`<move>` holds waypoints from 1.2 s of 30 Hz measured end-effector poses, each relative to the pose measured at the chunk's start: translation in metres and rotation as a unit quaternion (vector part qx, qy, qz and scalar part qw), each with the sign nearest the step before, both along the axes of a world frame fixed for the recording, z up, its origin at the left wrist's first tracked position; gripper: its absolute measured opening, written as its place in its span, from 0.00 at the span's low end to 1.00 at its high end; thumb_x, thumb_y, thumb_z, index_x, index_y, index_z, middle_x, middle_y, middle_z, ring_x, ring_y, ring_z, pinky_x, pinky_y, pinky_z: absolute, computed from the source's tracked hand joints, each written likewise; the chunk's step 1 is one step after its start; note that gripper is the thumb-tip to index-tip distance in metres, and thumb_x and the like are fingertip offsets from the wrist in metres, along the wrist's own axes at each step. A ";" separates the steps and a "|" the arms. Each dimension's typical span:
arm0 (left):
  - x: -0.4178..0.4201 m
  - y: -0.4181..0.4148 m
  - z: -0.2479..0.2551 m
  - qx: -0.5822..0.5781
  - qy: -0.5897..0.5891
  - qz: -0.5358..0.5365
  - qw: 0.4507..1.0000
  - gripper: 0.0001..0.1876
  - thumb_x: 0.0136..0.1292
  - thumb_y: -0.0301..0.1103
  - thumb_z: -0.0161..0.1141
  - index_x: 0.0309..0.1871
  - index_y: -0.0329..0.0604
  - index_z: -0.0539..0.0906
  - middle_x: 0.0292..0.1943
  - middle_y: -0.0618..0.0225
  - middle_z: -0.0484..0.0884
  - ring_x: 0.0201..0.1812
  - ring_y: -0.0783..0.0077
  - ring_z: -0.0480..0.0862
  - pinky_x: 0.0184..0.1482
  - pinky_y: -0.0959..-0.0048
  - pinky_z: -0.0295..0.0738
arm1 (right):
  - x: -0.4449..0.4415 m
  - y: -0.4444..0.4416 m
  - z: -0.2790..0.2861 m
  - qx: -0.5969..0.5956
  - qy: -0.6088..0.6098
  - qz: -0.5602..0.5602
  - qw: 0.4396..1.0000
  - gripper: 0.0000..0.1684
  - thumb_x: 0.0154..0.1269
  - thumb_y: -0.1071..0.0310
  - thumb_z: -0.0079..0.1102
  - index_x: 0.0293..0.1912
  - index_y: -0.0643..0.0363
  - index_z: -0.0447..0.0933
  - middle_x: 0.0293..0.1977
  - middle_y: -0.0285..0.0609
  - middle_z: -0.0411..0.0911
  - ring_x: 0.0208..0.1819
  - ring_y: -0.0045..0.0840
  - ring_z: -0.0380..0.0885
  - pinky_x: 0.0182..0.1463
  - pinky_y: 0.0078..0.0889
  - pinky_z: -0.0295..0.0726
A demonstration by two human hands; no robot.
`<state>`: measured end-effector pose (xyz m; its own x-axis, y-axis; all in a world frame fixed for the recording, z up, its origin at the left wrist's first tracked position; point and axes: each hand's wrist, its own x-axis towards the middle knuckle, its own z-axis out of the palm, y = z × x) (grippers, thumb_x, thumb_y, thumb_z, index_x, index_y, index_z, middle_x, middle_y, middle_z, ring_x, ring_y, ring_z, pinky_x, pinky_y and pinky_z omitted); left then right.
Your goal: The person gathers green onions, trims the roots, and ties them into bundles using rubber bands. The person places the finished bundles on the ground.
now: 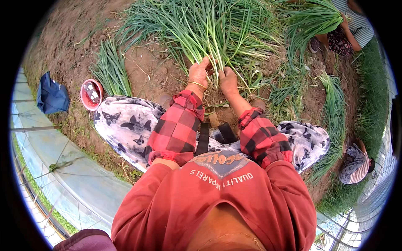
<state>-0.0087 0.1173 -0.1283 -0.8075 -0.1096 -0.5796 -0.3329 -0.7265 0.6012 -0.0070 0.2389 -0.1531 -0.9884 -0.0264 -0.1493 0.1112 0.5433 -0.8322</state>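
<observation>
My left hand (pixel 199 74) is closed round the pale lower stems of a few long green scallion-like plants (pixel 216 53), whose leaves reach away from me. Close beside it on the right, my right hand (pixel 228 81) has its fingers bent at the same stems; whether it grips one is hard to tell. Beyond both hands a large heap of the same green plants (pixel 251 18) lies on the soil. Loose leaves and stripped pieces (pixel 254 77) lie just right of my right hand.
A tied-looking bunch of plants (pixel 112 69) lies left, near a pink bowl (pixel 84 103) holding a patterned item and a blue bag (pixel 51 94). More plants (pixel 333 100) lie right. One person (pixel 358 25) holds a bunch at upper right; another (pixel 356 164) is lower right. Plastic sheeting (pixel 78 178) curves left.
</observation>
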 end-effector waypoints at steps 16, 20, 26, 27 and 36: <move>0.008 0.025 0.001 0.110 0.125 0.112 0.980 0.07 0.62 0.30 0.56 0.40 0.39 0.72 0.24 0.70 0.70 0.23 0.76 0.69 0.23 0.77 0.66 | -0.050 0.089 -0.085 0.117 -0.024 -0.202 0.972 0.13 0.62 0.65 0.51 0.39 0.67 0.74 0.30 0.55 0.77 0.33 0.45 0.76 0.39 0.41 0.72; 0.001 0.022 0.013 -0.033 0.085 0.046 0.995 0.08 0.60 0.30 0.58 0.40 0.39 0.75 0.24 0.70 0.73 0.22 0.77 0.71 0.24 0.78 0.67 | -0.051 0.075 -0.027 0.086 0.025 -0.117 0.989 0.22 0.59 0.59 0.57 0.47 0.65 0.74 0.41 0.57 0.74 0.46 0.44 0.73 0.52 0.36 0.70; 0.011 0.036 -0.009 -0.064 0.048 0.017 0.997 0.08 0.60 0.33 0.59 0.39 0.41 0.75 0.23 0.71 0.75 0.22 0.78 0.72 0.23 0.78 0.67 | -0.056 0.005 0.056 -0.037 0.061 0.111 0.991 0.22 0.54 0.59 0.61 0.45 0.66 0.77 0.55 0.55 0.68 0.54 0.37 0.70 0.56 0.30 0.67; 0.010 0.036 -0.009 -0.059 0.051 0.015 0.997 0.09 0.60 0.33 0.59 0.39 0.41 0.75 0.23 0.71 0.75 0.21 0.78 0.72 0.23 0.78 0.66 | -0.057 0.006 0.053 -0.089 0.034 0.076 0.993 0.20 0.54 0.61 0.61 0.43 0.66 0.78 0.51 0.52 0.71 0.51 0.35 0.72 0.55 0.29 0.68; 0.003 0.012 0.014 -0.027 0.076 0.054 0.995 0.12 0.56 0.37 0.65 0.34 0.39 0.77 0.15 0.77 0.68 0.13 0.82 0.64 0.15 0.80 0.56 | -0.077 0.124 -0.009 -0.359 -0.109 -0.386 0.843 0.16 0.64 0.63 0.53 0.40 0.69 0.73 0.35 0.46 0.77 0.34 0.29 0.77 0.40 0.28 0.76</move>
